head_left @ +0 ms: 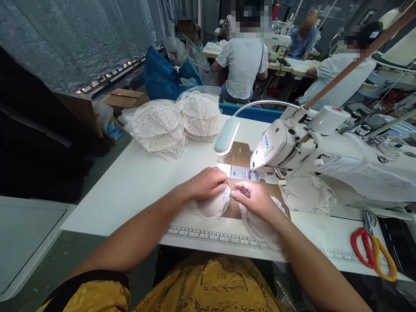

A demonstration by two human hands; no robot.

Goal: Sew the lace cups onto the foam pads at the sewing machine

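Observation:
My left hand (208,182) is closed on the edge of a white padded bra cup (216,206) with lace trim. In my right hand (255,197) is a small dark tweezer-like tool (241,190), its tip pointing left towards the cup; its exact kind is hard to make out. Under my right wrist lies another white lace-edged cup (256,223); whether the two cups are joined cannot be seen. Both hands are just in front of the sewing machine (279,143), whose needle area is lit.
Stacked lace cups (159,125) lie at the back left of the white table (107,199). More lace pieces (307,195) sit under the machine arm. Red-and-yellow-handled scissors (373,247) rest at right. A lamp (226,135) hangs over the work. Co-workers (242,65) sit beyond.

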